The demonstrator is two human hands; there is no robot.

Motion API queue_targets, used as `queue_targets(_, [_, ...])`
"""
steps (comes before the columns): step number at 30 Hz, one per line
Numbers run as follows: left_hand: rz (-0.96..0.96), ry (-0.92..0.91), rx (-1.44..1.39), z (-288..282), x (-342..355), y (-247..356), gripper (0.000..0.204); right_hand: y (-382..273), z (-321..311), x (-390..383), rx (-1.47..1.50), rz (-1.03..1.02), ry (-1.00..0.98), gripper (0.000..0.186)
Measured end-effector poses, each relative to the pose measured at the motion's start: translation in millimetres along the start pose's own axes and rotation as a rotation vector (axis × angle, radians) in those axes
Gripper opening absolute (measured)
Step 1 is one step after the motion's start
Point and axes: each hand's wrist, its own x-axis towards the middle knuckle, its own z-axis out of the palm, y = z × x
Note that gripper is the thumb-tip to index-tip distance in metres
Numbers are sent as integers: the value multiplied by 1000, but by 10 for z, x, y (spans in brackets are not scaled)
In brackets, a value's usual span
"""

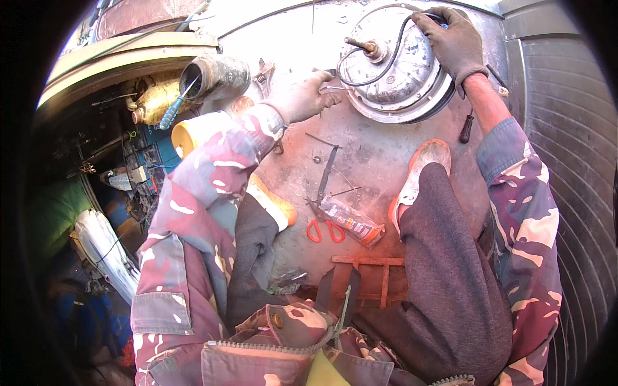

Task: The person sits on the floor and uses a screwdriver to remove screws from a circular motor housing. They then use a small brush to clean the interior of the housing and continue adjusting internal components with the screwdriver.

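Note:
A round silver metal hub (pixel 399 80) with a threaded axle (pixel 367 46) sits at the top right, a black cable (pixel 353 80) looping over its face. My right hand (pixel 450 45), in a dark glove, is closed on the cable at the hub's upper edge. My left hand (pixel 308 96), in a lighter glove, is by the hub's left rim, fingers curled round a thin item too small to make out. A black-handled tool (pixel 467 127) lies right of the hub. An adjustable wrench (pixel 262 76) lies beyond my left hand.
At left are a metal canister (pixel 225 77), blue-handled screwdriver (pixel 170 112), dirty yellow bottle (pixel 158 96), yellow container (pixel 183 135) and cluttered shelf. Red scissors (pixel 335 233), a plastic packet (pixel 357 222) and black strips (pixel 327 170) lie between my feet. A ribbed metal shutter (pixel 557 161) borders the right side.

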Motion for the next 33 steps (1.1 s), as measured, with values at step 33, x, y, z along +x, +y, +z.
queue_targets(33, [-1061,-346,-1482,95,27,361,49,-223,-52,-208,72,-67,112,45])
